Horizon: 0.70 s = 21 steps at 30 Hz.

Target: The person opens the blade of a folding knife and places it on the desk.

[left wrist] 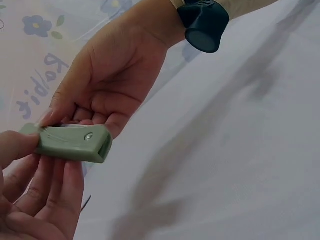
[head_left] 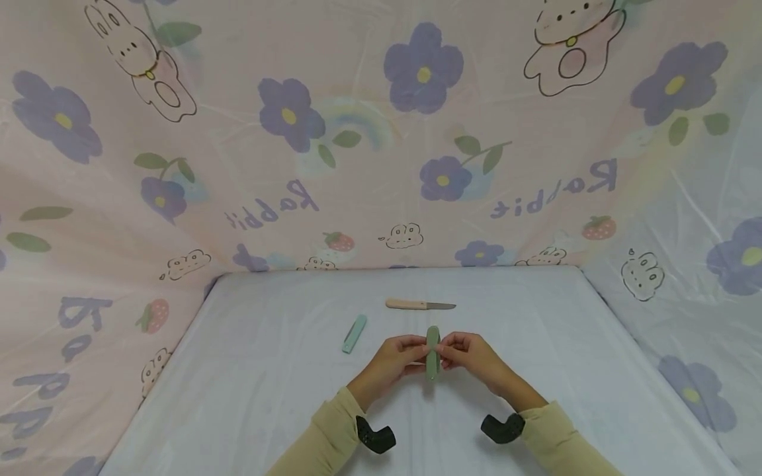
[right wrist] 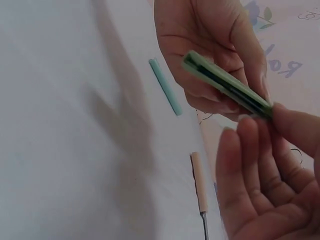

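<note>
A green folding knife (head_left: 432,354) is held upright between both hands above the table. My left hand (head_left: 389,363) grips its handle, the thumb on the near face and the fingers behind; the rivet shows in the left wrist view. From the other side my right hand (head_left: 473,360) pinches the knife with thumb and fingertips along its edge. A thin silver strip of the blade (left wrist: 70,125) shows at that edge in the left wrist view. In the right wrist view a dark slot runs along the handle (right wrist: 227,85).
A teal folding knife (head_left: 354,334) lies folded on the white table (head_left: 268,396), left of the hands. Beyond the hands lies a knife with a wooden handle (head_left: 407,304), its blade out and pointing right. Printed cloth (head_left: 357,165) walls the table's back and sides.
</note>
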Each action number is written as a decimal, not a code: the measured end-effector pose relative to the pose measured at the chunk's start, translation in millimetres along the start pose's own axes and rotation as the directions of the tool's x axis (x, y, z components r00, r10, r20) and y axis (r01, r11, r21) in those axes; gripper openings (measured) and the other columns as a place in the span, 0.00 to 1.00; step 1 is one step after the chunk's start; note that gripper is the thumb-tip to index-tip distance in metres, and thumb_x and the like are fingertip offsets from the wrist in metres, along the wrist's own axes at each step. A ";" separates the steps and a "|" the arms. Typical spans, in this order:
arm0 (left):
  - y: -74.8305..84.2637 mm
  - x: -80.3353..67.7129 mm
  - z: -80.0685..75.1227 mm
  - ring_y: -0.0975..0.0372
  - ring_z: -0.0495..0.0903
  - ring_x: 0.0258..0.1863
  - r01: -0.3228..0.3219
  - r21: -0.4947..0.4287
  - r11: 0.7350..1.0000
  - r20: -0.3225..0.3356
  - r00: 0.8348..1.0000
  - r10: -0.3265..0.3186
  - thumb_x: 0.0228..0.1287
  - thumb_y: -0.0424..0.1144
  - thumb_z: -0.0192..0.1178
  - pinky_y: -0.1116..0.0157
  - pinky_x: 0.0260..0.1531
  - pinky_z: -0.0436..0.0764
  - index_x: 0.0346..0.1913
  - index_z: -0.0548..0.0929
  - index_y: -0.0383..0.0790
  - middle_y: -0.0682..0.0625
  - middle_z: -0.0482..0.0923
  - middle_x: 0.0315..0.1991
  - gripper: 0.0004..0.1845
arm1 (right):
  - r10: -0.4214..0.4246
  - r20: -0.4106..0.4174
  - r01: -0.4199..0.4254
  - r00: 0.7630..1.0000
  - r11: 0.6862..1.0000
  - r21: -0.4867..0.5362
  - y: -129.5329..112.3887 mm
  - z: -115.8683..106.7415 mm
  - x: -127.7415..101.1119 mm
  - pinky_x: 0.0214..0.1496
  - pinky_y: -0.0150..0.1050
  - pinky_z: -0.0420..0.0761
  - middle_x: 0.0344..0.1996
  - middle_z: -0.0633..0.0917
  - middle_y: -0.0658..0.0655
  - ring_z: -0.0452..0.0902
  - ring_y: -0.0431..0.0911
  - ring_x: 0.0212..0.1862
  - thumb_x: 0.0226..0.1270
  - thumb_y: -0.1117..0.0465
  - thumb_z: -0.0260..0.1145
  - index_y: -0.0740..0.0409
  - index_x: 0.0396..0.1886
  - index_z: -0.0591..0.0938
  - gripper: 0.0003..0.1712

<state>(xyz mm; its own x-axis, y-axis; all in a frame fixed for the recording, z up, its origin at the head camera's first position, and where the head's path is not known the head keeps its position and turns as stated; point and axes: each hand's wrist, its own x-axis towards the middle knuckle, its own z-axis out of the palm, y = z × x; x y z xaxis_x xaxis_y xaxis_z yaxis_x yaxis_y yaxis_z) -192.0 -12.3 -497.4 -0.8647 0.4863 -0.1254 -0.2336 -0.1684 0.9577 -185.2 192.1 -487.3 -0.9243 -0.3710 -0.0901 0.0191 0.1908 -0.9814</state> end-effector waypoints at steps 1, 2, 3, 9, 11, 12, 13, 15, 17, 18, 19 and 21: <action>-1.2 -1.4 -0.7 0.57 0.80 0.42 0.011 0.014 1.000 -0.008 1.000 -0.011 0.64 0.37 0.59 0.59 0.46 0.79 0.51 0.78 0.31 0.43 0.80 0.46 0.17 | -0.004 0.013 0.004 1.000 1.000 -0.022 1.6 0.7 -0.5 0.40 0.42 0.82 0.29 0.82 0.57 0.79 0.49 0.34 0.63 0.51 0.64 0.66 0.38 0.78 0.19; -2.9 -2.8 -1.5 0.58 0.80 0.42 0.023 0.026 0.999 -0.012 1.000 -0.023 0.64 0.37 0.59 0.59 0.45 0.80 0.51 0.78 0.31 0.43 0.80 0.45 0.16 | -0.003 0.026 0.004 1.000 0.999 -0.037 3.3 1.6 -1.1 0.39 0.42 0.82 0.29 0.82 0.57 0.79 0.48 0.34 0.63 0.51 0.64 0.65 0.38 0.79 0.19; -5.1 -4.1 -2.5 0.58 0.80 0.41 0.033 0.038 0.999 -0.013 0.999 -0.032 0.64 0.37 0.59 0.59 0.45 0.80 0.50 0.78 0.31 0.43 0.80 0.44 0.16 | -0.005 0.040 0.007 0.999 0.999 -0.049 5.3 2.6 -1.7 0.39 0.42 0.82 0.28 0.82 0.57 0.79 0.48 0.34 0.63 0.52 0.64 0.65 0.37 0.79 0.18; -18.9 -12.2 -9.8 0.58 0.82 0.39 0.067 0.073 0.995 0.008 0.998 -0.068 0.63 0.35 0.60 0.61 0.41 0.81 0.49 0.79 0.29 0.43 0.81 0.43 0.15 | -0.004 0.105 0.010 0.995 0.998 -0.059 16.6 10.2 -5.5 0.36 0.42 0.83 0.26 0.83 0.57 0.79 0.45 0.31 0.63 0.55 0.65 0.66 0.34 0.80 0.16; -22.2 -13.8 -11.7 0.59 0.82 0.37 0.071 0.076 0.995 0.012 0.997 -0.073 0.62 0.35 0.60 0.62 0.39 0.82 0.48 0.79 0.29 0.43 0.82 0.42 0.14 | -0.007 0.118 0.012 0.993 0.999 -0.045 19.2 12.8 -6.4 0.35 0.42 0.83 0.25 0.83 0.57 0.79 0.45 0.30 0.63 0.56 0.65 0.67 0.33 0.80 0.15; -23.7 -14.4 -12.3 0.59 0.82 0.37 0.075 0.075 0.994 0.013 0.997 -0.076 0.62 0.34 0.60 0.62 0.39 0.82 0.48 0.79 0.29 0.43 0.82 0.41 0.14 | -0.007 0.124 0.011 0.992 0.999 -0.036 19.9 14.0 -6.8 0.35 0.42 0.83 0.25 0.83 0.58 0.79 0.44 0.30 0.63 0.57 0.65 0.68 0.33 0.80 0.15; -25.0 -15.0 -12.8 0.59 0.82 0.36 0.075 0.077 0.994 0.013 0.997 -0.076 0.62 0.34 0.60 0.62 0.38 0.82 0.48 0.79 0.28 0.43 0.82 0.40 0.14 | -0.007 0.128 0.010 0.992 1.000 -0.027 20.9 15.0 -7.2 0.34 0.42 0.83 0.25 0.83 0.58 0.79 0.44 0.29 0.63 0.57 0.65 0.68 0.33 0.80 0.15; -26.8 -16.0 -13.1 0.60 0.82 0.35 0.082 0.072 0.994 0.013 0.996 -0.084 0.62 0.34 0.60 0.62 0.37 0.82 0.47 0.79 0.28 0.43 0.82 0.39 0.14 | 0.001 0.132 0.000 0.991 1.000 -0.006 22.0 16.9 -8.2 0.34 0.41 0.83 0.24 0.82 0.57 0.79 0.44 0.29 0.63 0.58 0.65 0.69 0.32 0.79 0.14; -28.2 -16.7 -13.1 0.60 0.82 0.34 0.089 0.067 0.994 0.017 0.996 -0.090 0.62 0.34 0.61 0.62 0.36 0.82 0.47 0.79 0.28 0.43 0.82 0.39 0.14 | 0.009 0.129 -0.011 0.992 1.000 0.016 23.5 18.0 -9.0 0.34 0.41 0.83 0.24 0.82 0.57 0.79 0.44 0.29 0.63 0.59 0.65 0.69 0.33 0.79 0.14; -28.5 -17.2 -12.9 0.60 0.82 0.34 0.092 0.064 0.994 0.020 0.995 -0.094 0.62 0.34 0.60 0.63 0.36 0.82 0.47 0.79 0.28 0.43 0.82 0.39 0.14 | 0.014 0.128 -0.018 0.992 0.999 0.029 24.3 18.4 -9.2 0.34 0.41 0.83 0.24 0.82 0.57 0.78 0.44 0.29 0.62 0.59 0.65 0.70 0.33 0.79 0.14; -28.6 -17.7 -12.9 0.59 0.82 0.34 0.096 0.061 0.993 0.022 0.995 -0.098 0.62 0.34 0.60 0.63 0.36 0.82 0.48 0.79 0.28 0.43 0.82 0.39 0.14 | 0.018 0.126 -0.023 0.992 0.999 0.040 25.4 18.7 -9.2 0.34 0.41 0.83 0.24 0.82 0.57 0.79 0.44 0.29 0.62 0.59 0.65 0.70 0.33 0.79 0.14; -29.1 -18.7 -13.0 0.59 0.82 0.34 0.103 0.053 0.993 0.024 0.994 -0.104 0.62 0.34 0.61 0.63 0.36 0.82 0.48 0.78 0.28 0.43 0.82 0.39 0.14 | 0.026 0.123 -0.033 0.992 0.998 0.060 27.7 19.4 -8.9 0.34 0.41 0.83 0.24 0.82 0.57 0.79 0.45 0.29 0.62 0.60 0.66 0.70 0.33 0.79 0.14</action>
<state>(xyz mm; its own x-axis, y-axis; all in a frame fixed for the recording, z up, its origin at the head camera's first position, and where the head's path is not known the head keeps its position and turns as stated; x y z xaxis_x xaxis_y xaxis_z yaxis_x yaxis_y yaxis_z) -174.9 -27.7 -526.3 -0.8248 0.5215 -0.2186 -0.2976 -0.0717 0.9520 -169.1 183.0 -517.0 -0.8694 -0.4751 -0.1355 0.0727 0.1483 -0.9863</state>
